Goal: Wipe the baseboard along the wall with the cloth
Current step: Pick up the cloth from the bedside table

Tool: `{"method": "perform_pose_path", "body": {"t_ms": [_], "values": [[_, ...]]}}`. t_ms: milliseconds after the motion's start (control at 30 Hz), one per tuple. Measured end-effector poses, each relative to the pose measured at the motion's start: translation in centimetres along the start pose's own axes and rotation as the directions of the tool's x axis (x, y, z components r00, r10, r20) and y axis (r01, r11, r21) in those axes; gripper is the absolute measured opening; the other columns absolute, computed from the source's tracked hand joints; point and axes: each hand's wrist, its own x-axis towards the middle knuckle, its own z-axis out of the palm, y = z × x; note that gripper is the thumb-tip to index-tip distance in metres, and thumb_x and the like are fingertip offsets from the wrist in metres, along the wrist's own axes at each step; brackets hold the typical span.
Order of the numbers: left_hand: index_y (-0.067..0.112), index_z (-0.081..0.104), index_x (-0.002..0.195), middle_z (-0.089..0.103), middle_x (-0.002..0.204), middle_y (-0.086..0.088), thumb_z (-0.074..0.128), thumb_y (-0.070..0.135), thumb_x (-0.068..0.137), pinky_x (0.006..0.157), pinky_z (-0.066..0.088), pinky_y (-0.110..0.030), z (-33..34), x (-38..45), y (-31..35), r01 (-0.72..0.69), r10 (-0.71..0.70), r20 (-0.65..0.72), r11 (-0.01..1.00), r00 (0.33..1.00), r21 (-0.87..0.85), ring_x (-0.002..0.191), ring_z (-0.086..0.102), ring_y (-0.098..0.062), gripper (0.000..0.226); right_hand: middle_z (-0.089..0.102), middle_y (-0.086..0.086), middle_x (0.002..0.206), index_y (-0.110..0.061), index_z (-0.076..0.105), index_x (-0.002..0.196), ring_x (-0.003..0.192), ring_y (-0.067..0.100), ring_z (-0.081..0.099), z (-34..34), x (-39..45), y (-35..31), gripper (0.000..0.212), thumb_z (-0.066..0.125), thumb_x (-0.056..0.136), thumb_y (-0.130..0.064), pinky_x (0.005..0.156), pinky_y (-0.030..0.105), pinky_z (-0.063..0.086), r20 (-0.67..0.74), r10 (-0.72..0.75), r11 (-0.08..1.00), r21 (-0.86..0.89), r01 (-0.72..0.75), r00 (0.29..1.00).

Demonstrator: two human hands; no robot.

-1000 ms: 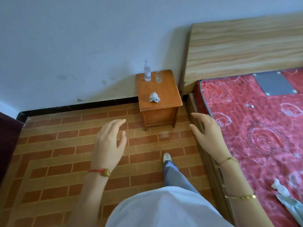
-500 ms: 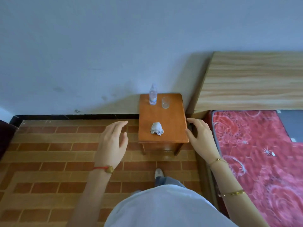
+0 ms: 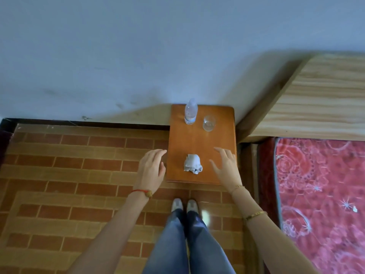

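A crumpled white cloth (image 3: 192, 163) lies on the near part of a small wooden bedside table (image 3: 223, 139). My right hand (image 3: 226, 167) hovers over the table just right of the cloth, fingers apart, holding nothing. My left hand (image 3: 151, 170) is open over the floor at the table's left edge, a short way from the cloth. The dark baseboard (image 3: 88, 123) runs along the foot of the pale wall, from the left corner to the table, which hides the rest of it.
A plastic water bottle (image 3: 190, 111) and an empty glass (image 3: 209, 123) stand at the back of the table. A bed with a red patterned mattress (image 3: 320, 190) and wooden headboard (image 3: 320, 103) fills the right side. Brick-patterned floor (image 3: 69, 175) spreads to the left. My feet (image 3: 184, 205) stand before the table.
I have stepped up to the table, so it now sits right below me. Both hands have come forward, the right one over the tabletop beside the cloth.
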Motion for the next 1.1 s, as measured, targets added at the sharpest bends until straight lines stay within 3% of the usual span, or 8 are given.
{"method": "perform_pose_path", "body": {"t_ms": [67,367,567,700,900,1000,1100], "values": [[0.010,0.059,0.132,0.062,0.128,-0.008,0.061,0.002,0.091,0.106,0.048,-0.046,3.2,2.0,-1.9,0.045,-0.047,0.073,0.998,0.996,0.032,0.124,0.055,-0.024,0.041,0.048,0.003,0.130,-0.018,0.047,0.135,0.119,0.022,0.041,2.5,2.3,1.0,0.047,0.062,0.091,-0.023,0.102,0.032,0.040,0.052,0.017,1.000,-0.006,-0.017,0.998],[0.011,0.044,0.147,0.043,0.151,-0.009,0.052,0.013,0.099,0.115,0.041,-0.042,17.6,5.3,-7.8,0.178,-0.204,0.267,0.977,0.942,0.117,0.142,0.040,-0.026,0.049,0.047,0.008,0.127,-0.019,0.044,0.138,0.112,0.028,0.043,14.5,8.7,6.9,0.057,0.066,0.087,-0.032,0.096,0.038,0.044,0.159,0.047,0.997,-0.071,-0.037,0.986],[0.007,0.046,0.146,0.043,0.150,-0.014,0.055,0.011,0.095,0.113,0.042,-0.048,24.2,3.2,-10.6,0.246,-0.269,0.251,0.962,0.930,0.120,0.139,0.041,-0.031,0.052,0.044,0.004,0.127,-0.021,0.044,0.136,0.107,0.024,0.041,21.3,8.6,9.9,0.061,0.066,0.082,-0.038,0.089,0.036,0.046,0.159,0.068,0.996,-0.074,-0.057,0.985],[0.008,0.044,0.147,0.035,0.154,-0.012,0.054,0.011,0.096,0.114,0.040,-0.043,26.0,2.0,-11.8,0.243,-0.258,0.226,0.966,0.939,0.091,0.140,0.039,-0.030,0.053,0.045,0.004,0.124,-0.019,0.047,0.132,0.100,0.022,0.043,23.8,8.1,10.5,0.059,0.068,0.080,-0.037,0.080,0.030,0.045,0.077,-0.008,0.996,-0.088,0.014,0.997],[0.010,0.037,0.152,0.025,0.161,-0.009,0.048,0.011,0.100,0.110,0.033,-0.028,27.0,1.0,-12.1,0.255,-0.254,0.176,0.967,0.951,0.012,0.142,0.038,-0.025,0.053,0.051,0.009,0.120,-0.014,0.056,0.121,0.099,0.028,0.046,25.5,8.1,10.6,0.047,0.070,0.077,-0.018,0.082,0.040,0.049,0.012,-0.056,0.989,-0.139,0.057,0.998],[0.012,0.035,0.153,0.024,0.162,-0.009,0.048,0.012,0.100,0.113,0.037,-0.034,26.5,1.1,-12.2,0.245,-0.243,0.208,0.969,0.948,0.013,0.144,0.037,-0.026,0.054,0.051,0.013,0.119,-0.011,0.057,0.118,0.098,0.032,0.047,25.2,7.8,10.1,0.043,0.065,0.077,-0.003,0.085,0.043,0.049,0.052,-0.101,0.986,-0.125,0.106,0.994],[0.013,0.035,0.153,0.024,0.164,-0.008,0.047,0.013,0.101,0.114,0.042,-0.038,24.5,1.2,-11.8,0.247,-0.240,0.270,0.969,0.932,0.009,0.146,0.035,-0.026,0.054,0.048,0.013,0.122,-0.011,0.058,0.119,0.101,0.033,0.047,23.6,7.3,9.0,0.044,0.061,0.078,0.003,0.087,0.044,0.049,0.071,-0.054,0.997,-0.049,0.058,0.996]]}}
